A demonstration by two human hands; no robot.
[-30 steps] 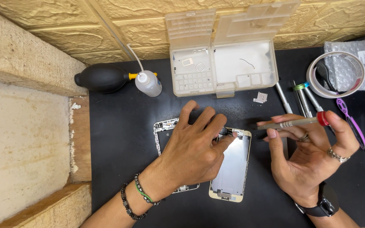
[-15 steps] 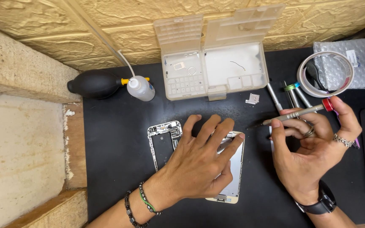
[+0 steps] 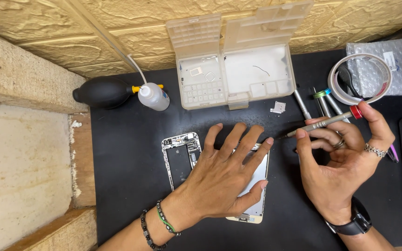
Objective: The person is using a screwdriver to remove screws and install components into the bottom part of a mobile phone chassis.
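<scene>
Pressing left hand (image 3: 224, 179) on phone (image 3: 257, 186), right hand (image 3: 345, 162) gripping screwdriver (image 3: 324, 122)

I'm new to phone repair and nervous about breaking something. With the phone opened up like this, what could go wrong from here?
The left hand lies flat across the lifted screen panel and the open phone frame; pressing hard might crack the glass or strain whatever joins them. The screwdriver in the right hand has its tip near the panel's edge; a slip could scratch it. The small metal plate lies loose on the mat and could get lost.
</scene>
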